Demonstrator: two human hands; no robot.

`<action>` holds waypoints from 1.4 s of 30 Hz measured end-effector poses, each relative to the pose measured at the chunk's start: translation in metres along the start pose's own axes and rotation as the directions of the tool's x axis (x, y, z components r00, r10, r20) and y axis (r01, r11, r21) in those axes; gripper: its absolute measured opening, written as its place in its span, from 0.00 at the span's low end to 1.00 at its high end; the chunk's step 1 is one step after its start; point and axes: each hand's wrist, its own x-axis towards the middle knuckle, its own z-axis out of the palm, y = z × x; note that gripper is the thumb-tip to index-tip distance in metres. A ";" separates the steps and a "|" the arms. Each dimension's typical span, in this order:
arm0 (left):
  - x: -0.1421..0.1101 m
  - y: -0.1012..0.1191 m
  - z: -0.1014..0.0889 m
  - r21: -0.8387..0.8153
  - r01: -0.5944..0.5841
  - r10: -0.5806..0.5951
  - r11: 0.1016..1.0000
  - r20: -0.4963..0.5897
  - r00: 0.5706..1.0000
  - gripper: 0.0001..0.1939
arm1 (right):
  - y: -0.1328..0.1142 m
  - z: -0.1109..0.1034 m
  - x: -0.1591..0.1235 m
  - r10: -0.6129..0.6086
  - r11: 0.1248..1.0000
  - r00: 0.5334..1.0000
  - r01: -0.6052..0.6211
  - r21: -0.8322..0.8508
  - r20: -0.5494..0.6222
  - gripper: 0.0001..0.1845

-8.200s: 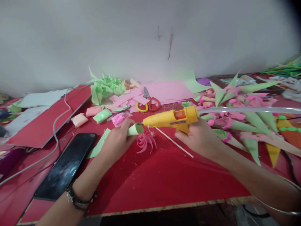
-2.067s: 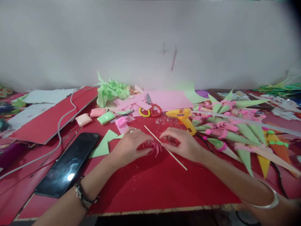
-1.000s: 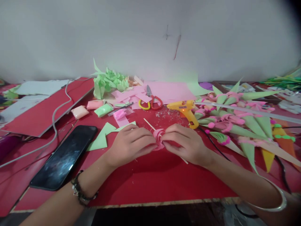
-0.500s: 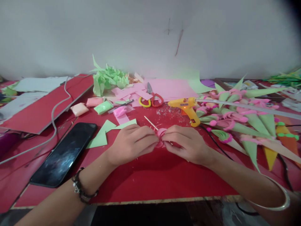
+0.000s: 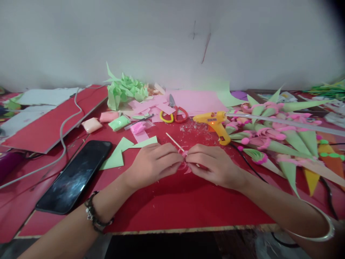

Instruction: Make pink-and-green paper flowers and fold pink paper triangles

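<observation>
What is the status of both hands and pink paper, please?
Left hand, right hand both pinching pink paper. Stick close by, partly hidden. Glue gun beyond right hand.

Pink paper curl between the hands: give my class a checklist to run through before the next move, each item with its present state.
1. Pink paper curl held by left hand and right hand: ok.
2. Glue gun set down, apart from both hands: ok.
3. Its indicator light lit: ok.
4. Thin stick fully in view: not ok, partly covered.
5. Curl attached to it: cannot tell, hidden.
6. Scissors clear of both hands: ok.
</observation>
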 end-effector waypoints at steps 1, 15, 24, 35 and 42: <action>0.000 0.000 0.000 -0.027 0.027 -0.028 0.999 -0.004 1.000 0.02 | 0.000 0.000 0.000 0.034 0.999 0.999 -0.034 0.029 -0.017 0.04; 0.001 0.006 0.004 -0.194 0.352 -0.265 0.916 0.368 0.891 0.40 | -0.010 0.004 0.001 0.333 0.908 0.934 -0.281 0.311 -0.130 0.05; 0.003 0.008 0.004 -0.160 0.368 -0.289 0.916 0.374 0.881 0.24 | -0.013 0.002 0.001 0.302 0.895 0.947 -0.243 0.374 -0.109 0.08; -0.001 0.006 0.002 -0.187 0.230 -0.218 0.955 0.086 0.972 0.24 | -0.009 0.002 -0.002 0.142 0.973 0.986 -0.122 0.196 -0.089 0.24; -0.001 0.007 0.002 -0.248 0.220 -0.188 0.943 0.146 0.971 0.34 | -0.011 0.003 -0.002 0.141 0.977 0.984 -0.156 0.143 0.110 0.21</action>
